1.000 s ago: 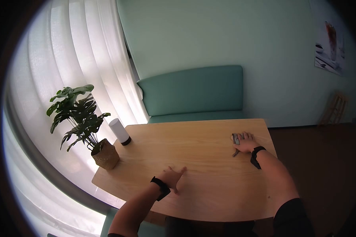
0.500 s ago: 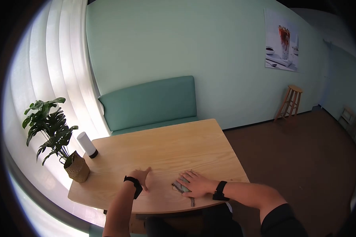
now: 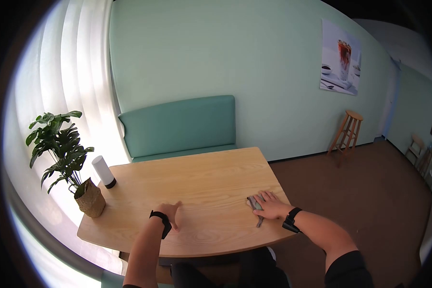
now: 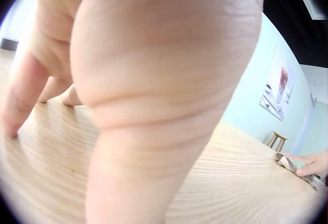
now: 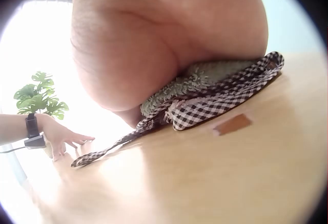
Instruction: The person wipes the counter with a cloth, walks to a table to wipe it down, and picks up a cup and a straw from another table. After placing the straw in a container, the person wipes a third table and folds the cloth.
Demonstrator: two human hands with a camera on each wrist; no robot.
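Observation:
Flat on a folded cleaning cloth [image 3: 255,203], my right hand [image 3: 273,207] presses down near the table's right edge, fingers extended over it. The right wrist view shows the cloth's grey-green shaggy face [image 5: 205,78] and black-and-white checked border, with a checked strap [image 5: 102,153] trailing on the wood. Part of it is hidden under the palm. My left hand [image 3: 170,213] rests on the tabletop [image 3: 201,177] left of the cloth, its fingers spread and holding nothing. In the left wrist view the fingertips [image 4: 13,131] meet the wood.
At the table's left end stand a potted plant [image 3: 90,199] in a woven basket and a white cylinder [image 3: 102,169] with a black base. A green bench [image 3: 182,122] is behind the table. A wooden stool [image 3: 346,132] stands by the far wall. The right wrist view shows a brown patch [image 5: 233,125] on the tabletop.
My right hand first brought the cloth from the table's far right toward the near edge, then slid it right and away again. The left hand stays on the table. The head view turned right.

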